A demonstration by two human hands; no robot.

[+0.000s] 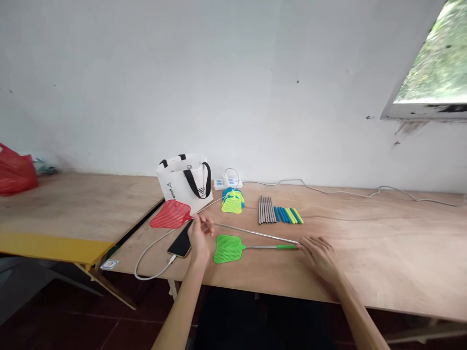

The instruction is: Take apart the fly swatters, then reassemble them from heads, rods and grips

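Note:
A red fly swatter with a long extended metal rod lies slantwise above the table. My left hand pinches the rod just below the red head. My right hand closes over the rod's far end, so that end is hidden. Beneath it, a green fly swatter rests on the table, the tip of its green grip beside my right fingers. Farther back sit stacked yellow and blue swatter heads, a row of metal rods, and several blue and yellow grip sleeves.
A black phone with a white cable lies left of my left hand. Behind stand a white bag with black handles and a power strip by the wall. The table's front edge is close to my forearms.

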